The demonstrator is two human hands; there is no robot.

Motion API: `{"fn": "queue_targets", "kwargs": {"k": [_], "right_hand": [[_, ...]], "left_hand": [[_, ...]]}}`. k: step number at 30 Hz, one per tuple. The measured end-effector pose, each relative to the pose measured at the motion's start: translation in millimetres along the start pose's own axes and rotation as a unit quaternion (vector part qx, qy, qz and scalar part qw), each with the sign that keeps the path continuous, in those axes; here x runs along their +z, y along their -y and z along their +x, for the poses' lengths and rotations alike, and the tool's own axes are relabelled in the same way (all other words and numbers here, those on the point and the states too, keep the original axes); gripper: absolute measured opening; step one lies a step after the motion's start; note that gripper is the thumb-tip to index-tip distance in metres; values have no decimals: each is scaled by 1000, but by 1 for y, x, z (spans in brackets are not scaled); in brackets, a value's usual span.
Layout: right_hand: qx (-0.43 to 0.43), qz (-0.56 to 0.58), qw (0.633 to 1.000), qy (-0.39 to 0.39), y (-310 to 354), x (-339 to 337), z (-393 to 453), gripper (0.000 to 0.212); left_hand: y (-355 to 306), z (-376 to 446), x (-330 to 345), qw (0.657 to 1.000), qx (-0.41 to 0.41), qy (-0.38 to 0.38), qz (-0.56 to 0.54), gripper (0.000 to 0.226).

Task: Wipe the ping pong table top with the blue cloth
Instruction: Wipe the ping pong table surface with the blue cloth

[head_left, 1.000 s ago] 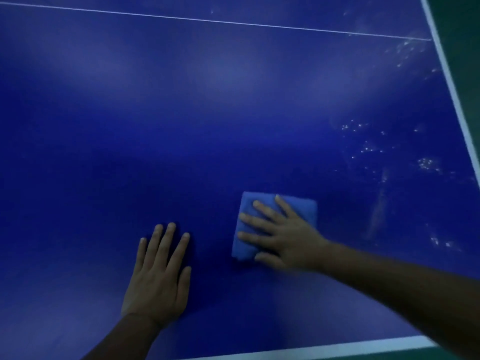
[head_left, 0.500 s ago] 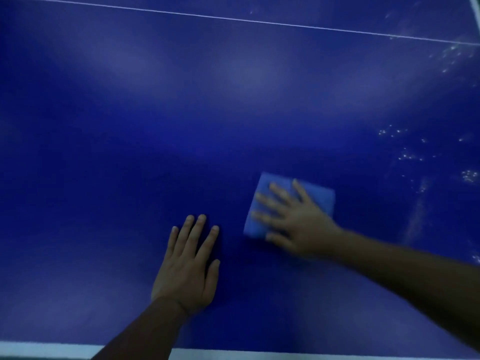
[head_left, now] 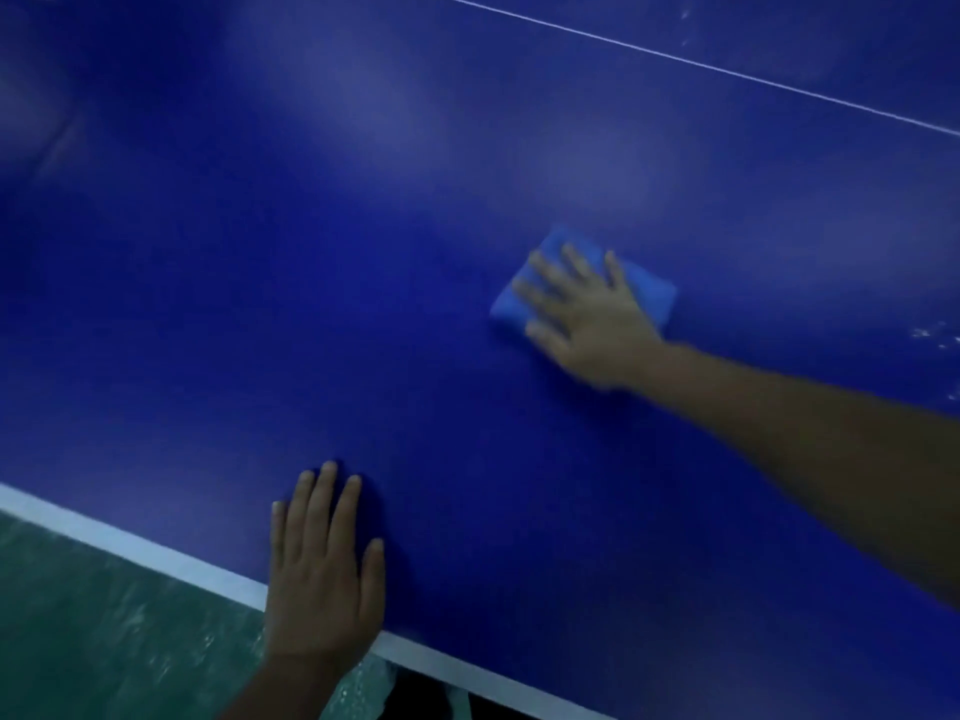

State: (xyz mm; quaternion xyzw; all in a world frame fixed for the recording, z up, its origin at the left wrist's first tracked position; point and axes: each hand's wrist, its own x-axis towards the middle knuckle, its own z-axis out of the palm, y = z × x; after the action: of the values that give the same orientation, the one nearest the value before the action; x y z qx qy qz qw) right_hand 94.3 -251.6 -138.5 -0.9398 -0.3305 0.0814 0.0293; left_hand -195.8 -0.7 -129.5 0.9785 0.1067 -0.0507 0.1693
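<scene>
Head view: two hands on the ping pong table top, cloth under the right one.

Nearest: green floor below the white edge line. Left hand lies flat, fingers straight and together, palm over the edge line, holding nothing. Farther in, well apart from it, right hand presses with spread straight fingers on the folded blue cloth, which lies flat on the blue surface; hand slightly blurred. White specks right of the cloth. Farthest: thin white line crossing the top.
</scene>
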Motion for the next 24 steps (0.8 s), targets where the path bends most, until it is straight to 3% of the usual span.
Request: {"fn": "queue_targets", "kwargs": {"k": [3,5,7,8,10,12,13,14,16,18,19,21,24], "right_hand": [[95,23,995,0,-1,-17,86,59],[67,21,998,5,40,-16,113,60],[-68,-9,998,-13,87,-5,90,58],[-183,-19,983,-12,104,5,59,56],[-385,-16,923,14,112,21,-10,53],[-452,-35,889,55,71,13,-30,52],[-421,-53,905,35,42,9,-17,55],[-335,-58,940,22,14,2,4,59],[-52,-25,998,4,-31,-18,45,65],[155,26,987,-14,-34,-25,57,63],[178,24,983,-32,-18,-17,46,61],[75,5,995,-69,34,11,-9,57],[-219,11,976,-17,91,45,-135,55]], "left_hand": [[3,-2,4,1000,6,5,9,64],[5,-3,6,1000,15,8,15,63],[8,-4,8,1000,17,5,10,61],[8,-4,8,1000,17,5,7,61],[8,-3,8,1000,15,2,5,62],[8,-3,9,1000,19,3,5,62],[8,-3,9,1000,21,6,7,63],[8,-4,9,1000,22,8,8,63],[9,-3,9,1000,23,9,12,62],[8,-4,8,1000,22,10,18,61],[8,-4,7,1000,22,9,16,60],[8,-5,8,999,35,3,14,61],[9,-6,9,997,72,-5,17,58]]}}
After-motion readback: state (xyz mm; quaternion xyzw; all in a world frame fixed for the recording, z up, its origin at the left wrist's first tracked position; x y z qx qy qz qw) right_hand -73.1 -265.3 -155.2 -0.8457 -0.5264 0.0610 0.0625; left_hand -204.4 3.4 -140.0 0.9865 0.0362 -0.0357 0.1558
